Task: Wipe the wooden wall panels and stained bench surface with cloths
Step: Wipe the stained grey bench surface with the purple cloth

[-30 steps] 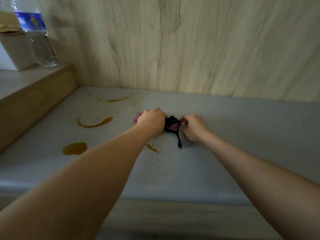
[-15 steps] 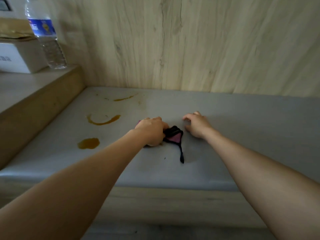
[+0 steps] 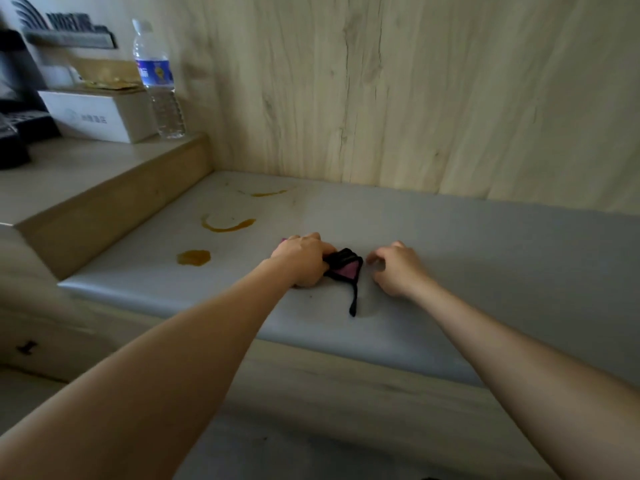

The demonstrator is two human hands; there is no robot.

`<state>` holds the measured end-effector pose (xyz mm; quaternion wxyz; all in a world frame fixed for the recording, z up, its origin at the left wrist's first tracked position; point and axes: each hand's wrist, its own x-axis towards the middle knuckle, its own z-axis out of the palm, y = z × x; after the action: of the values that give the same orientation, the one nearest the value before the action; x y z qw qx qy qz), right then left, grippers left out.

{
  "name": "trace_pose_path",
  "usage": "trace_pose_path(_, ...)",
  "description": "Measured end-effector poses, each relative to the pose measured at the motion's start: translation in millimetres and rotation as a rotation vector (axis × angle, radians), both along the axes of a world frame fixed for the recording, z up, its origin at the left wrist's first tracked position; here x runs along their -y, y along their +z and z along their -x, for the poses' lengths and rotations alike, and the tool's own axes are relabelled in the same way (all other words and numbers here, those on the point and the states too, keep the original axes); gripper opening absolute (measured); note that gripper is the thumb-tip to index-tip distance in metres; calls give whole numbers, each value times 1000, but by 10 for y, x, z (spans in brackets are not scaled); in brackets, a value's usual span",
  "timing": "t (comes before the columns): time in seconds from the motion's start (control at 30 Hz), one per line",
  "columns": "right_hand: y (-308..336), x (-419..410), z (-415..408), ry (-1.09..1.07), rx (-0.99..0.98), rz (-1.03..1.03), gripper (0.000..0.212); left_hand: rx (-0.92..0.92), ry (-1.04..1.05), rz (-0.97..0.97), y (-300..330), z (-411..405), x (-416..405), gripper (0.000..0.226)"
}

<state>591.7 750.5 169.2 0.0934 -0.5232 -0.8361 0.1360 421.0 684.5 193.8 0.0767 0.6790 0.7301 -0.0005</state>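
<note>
A grey bench [image 3: 485, 258] runs under pale wooden wall panels [image 3: 398, 98]. A pink cloth with black trim [image 3: 344, 270] lies bunched on the bench middle, a black strap trailing toward me. My left hand [image 3: 301, 261] is closed over the cloth's left part and presses it down. Just right of the cloth, my right hand [image 3: 398, 268] hovers at the bench with its fingers curled and apart, holding nothing. Orange-brown stains mark the bench to the left: a blot [image 3: 194, 258], a curved streak [image 3: 227, 226] and a thin smear [image 3: 268, 193] near the wall.
A raised wooden ledge [image 3: 104, 195] borders the bench on the left. On it stand a plastic water bottle [image 3: 157, 81], a white box [image 3: 100, 114] and dark equipment [image 3: 14, 109]. The bench front edge drops to a wood face and the floor.
My right hand has let go of the cloth and moved slightly right. My left hand has pulled the cloth toward me, over the small stain near it. The view has backed away and shifted left.
</note>
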Motion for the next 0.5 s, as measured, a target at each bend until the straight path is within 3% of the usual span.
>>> trace_pose_path(0.13, -16, 82, -27, 19, -11, -25, 32, 1, -41, -33, -23, -136, 374, 38)
trace_pose_path(0.37, -80, 118, -75, 59, -14, -53, 36, -22, 212, -84, -80, -94, 97, 38)
trace_pose_path(0.5, -65, 104, -76, 74, -16, -23, 37, -17, 161, -30, -39, -188, 268, 39)
